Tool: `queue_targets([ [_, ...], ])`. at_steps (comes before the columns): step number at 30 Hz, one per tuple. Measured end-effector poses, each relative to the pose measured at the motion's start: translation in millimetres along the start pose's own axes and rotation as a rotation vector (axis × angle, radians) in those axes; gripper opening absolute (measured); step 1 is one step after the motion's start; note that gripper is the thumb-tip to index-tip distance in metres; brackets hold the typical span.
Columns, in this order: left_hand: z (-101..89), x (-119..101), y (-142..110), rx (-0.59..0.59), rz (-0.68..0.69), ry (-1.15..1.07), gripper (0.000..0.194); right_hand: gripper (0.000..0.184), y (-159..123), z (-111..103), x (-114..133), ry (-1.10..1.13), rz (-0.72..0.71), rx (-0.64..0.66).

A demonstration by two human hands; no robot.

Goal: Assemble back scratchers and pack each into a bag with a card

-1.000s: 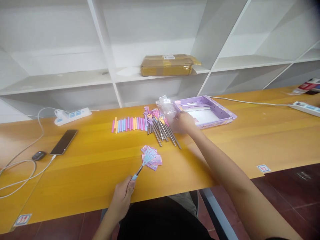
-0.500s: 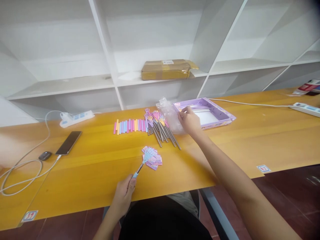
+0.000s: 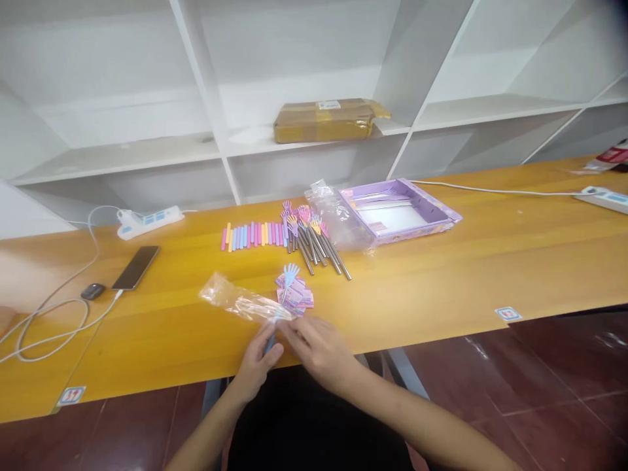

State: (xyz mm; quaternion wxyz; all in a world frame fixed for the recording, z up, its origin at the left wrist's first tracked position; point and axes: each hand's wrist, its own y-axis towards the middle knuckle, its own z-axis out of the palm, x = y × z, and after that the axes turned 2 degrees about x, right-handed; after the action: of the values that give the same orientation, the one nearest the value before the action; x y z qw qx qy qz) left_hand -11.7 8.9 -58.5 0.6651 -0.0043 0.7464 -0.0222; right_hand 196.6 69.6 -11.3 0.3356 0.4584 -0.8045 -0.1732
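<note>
My left hand (image 3: 256, 361) grips one blue hand-shaped scratcher (image 3: 290, 272), its head over the purple cards (image 3: 301, 298), near centre; my right hand (image 3: 321, 350) pinches one clear bag (image 3: 240, 301). Farther right sits one open purple box (image 3: 420, 230), its contents unclear to me.

A black top (image 3: 318, 425) is worn; the forearms (image 3: 400, 407), left hand (image 3: 256, 362) and right hand (image 3: 321, 351) are bare

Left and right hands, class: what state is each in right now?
Left hand: closed, holding the blue hand-shaped back scratcher.
Right hand: closed, holding a clear plastic bag.
</note>
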Motion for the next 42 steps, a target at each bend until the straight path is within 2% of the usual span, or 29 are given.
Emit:
queue_targets([
  [2,5.2,4.2,2.5,-0.055,-0.031,-0.069,0.065,0.035,-3.0,9.1,4.8,0.049,-0.074,0.037],
  [4,7.5,7.2,5.0,-0.093,-0.093,-0.155,0.063,0.029,-3.3,10.0,-1.9,0.206,-0.024,0.029],
  [7,6.3,4.1,6.1,-0.126,-0.108,-0.139,0.062,0.023,-0.6,7.6,-21.3,0.493,0.306,-0.104],
  [8,5.3,0.6,5.8,-0.114,-0.083,-0.079,0.058,0.023,0.9,8.0,-27.0,0.597,0.433,-0.128],
  [10,3.3,-9.1,4.7,-0.054,-0.016,0.074,0.046,0.036,4.3,11.6,-33.8,0.822,0.597,-0.061],
  [11,2.6,-14.4,4.1,-0.007,0.016,0.145,0.04,0.044,5.9,14.3,-34.6,0.926,0.627,0.007],
  [13,2.2,-23.7,3.3,0.091,0.063,0.236,0.032,0.048,8.4,20.2,-31.7,1.045,0.633,0.111],
  [16,3.0,-28.9,2.5,0.164,0.094,0.257,0.03,0.05,9.5,25.7,-25.1,1.026,0.635,0.103],
  [18,3.7,-25.8,2.7,0.16,0.113,0.216,0.032,0.051,8.7,24.4,-25.5,1.003,0.663,0.025],
  [20,5.0,-19.3,3.7,0.085,0.13,0.099,0.034,0.049,7.3,16.8,-30.7,1.009,0.722,-0.166],
  [22,7.3,-12.5,5.7,-0.106,0.117,-0.137,0.036,0.045,5.2,2.4,-37.8,1.051,0.767,-0.413],
  [24,10.1,-8.3,8.6,-0.32,0.083,-0.364,0.039,0.038,0.5,-16.4,-42.6,1.086,0.761,-0.55],
  [25,11.3,-7.7,10.2,-0.397,0.067,-0.444,0.04,0.033,-3.7,-26.1,-43.2,1.066,0.743,-0.535],
  [26,12.1,-8.0,11.6,-0.452,0.053,-0.503,0.041,0.03,-9.5,-34.9,-42.7,1.0,0.713,-0.462],
  [29,12.4,-13.1,14.7,-0.508,0.011,-0.632,0.042,0.026,-36.2,-50.9,-36.1,0.626,0.531,-0.107],
  [31,11.5,-17.1,15.8,-0.529,-0.013,-0.7,0.042,0.025,-56.8,-51.5,-31.1,0.415,0.4,0.024],
  [36,9.7,-20.6,18.5,-0.537,-0.028,-0.705,0.043,0.028,-87.2,-42.2,-33.6,0.118,0.308,0.058],
  [42,11.0,-20.2,20.8,-0.542,-0.022,-0.669,0.045,0.025,-87.6,-40.5,-47.8,0.022,0.234,0.086],
])
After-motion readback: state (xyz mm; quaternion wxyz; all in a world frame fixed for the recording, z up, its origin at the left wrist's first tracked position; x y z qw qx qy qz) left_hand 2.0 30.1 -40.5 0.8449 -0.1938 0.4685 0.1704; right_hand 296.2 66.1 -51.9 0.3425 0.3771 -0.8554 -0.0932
